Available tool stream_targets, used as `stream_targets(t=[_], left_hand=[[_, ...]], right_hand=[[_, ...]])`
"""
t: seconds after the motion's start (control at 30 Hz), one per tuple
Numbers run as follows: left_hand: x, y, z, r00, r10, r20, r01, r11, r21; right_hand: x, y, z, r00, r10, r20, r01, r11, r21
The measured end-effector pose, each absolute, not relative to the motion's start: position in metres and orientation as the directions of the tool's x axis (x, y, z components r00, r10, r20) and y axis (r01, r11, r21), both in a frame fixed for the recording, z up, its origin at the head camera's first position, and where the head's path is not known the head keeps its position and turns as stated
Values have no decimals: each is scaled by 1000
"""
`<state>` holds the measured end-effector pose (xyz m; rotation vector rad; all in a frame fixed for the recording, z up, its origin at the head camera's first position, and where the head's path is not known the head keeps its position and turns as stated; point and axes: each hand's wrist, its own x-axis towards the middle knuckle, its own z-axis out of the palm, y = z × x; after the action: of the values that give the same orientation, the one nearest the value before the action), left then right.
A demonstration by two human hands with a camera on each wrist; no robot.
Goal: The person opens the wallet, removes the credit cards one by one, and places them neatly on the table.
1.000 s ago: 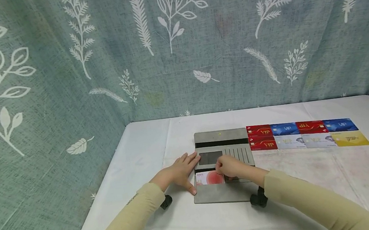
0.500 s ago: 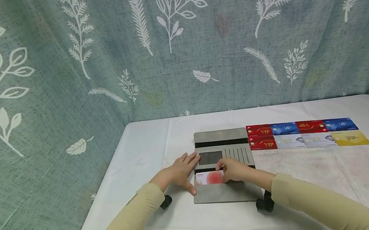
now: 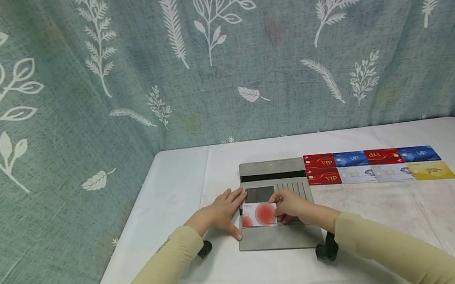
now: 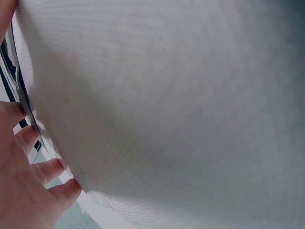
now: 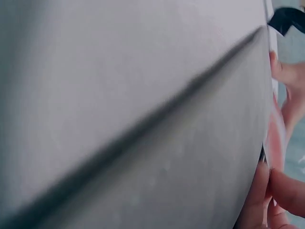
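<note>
A grey wallet [image 3: 281, 238] lies unfolded on the white table, with a dark window and several card slots in its middle panel. My right hand [image 3: 292, 206] pinches the right edge of a white card with red circles [image 3: 259, 215], which overlaps the wallet's lower middle. In the right wrist view the pink-and-white card [image 5: 275, 138] shows between thumb and fingers. My left hand [image 3: 222, 212] rests with spread fingers on the wallet's left edge; the left wrist view shows its fingers [image 4: 64, 193] along that edge.
To the wallet's right lie two rows of cards: red VIP cards [image 3: 324, 177], blue cards [image 3: 351, 159], silver cards [image 3: 393, 173] and a gold card [image 3: 432, 171]. A leaf-patterned curtain [image 3: 280, 83] stands behind the white table [image 3: 378, 256] and along its left side.
The red-circled card has slid up toward the middle panel, covering the lower part of the dark window. My right hand now grips its right edge. The left hand has stayed put.
</note>
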<state>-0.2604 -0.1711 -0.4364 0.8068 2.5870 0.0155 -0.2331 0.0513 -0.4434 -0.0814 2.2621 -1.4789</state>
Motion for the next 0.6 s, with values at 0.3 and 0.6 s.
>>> stream_targets(t=[0.3, 0.6], left_hand=[[-260, -171, -434, -738, 549, -393, 545, 828, 134], [-260, -171, -435, -735, 558, -386, 549, 823, 146]], right_hand=[[-235, 57, -440, -895, -278, -350, 228, 390, -892], [-237, 67, -435, -899, -290, -328, 220, 348, -911]])
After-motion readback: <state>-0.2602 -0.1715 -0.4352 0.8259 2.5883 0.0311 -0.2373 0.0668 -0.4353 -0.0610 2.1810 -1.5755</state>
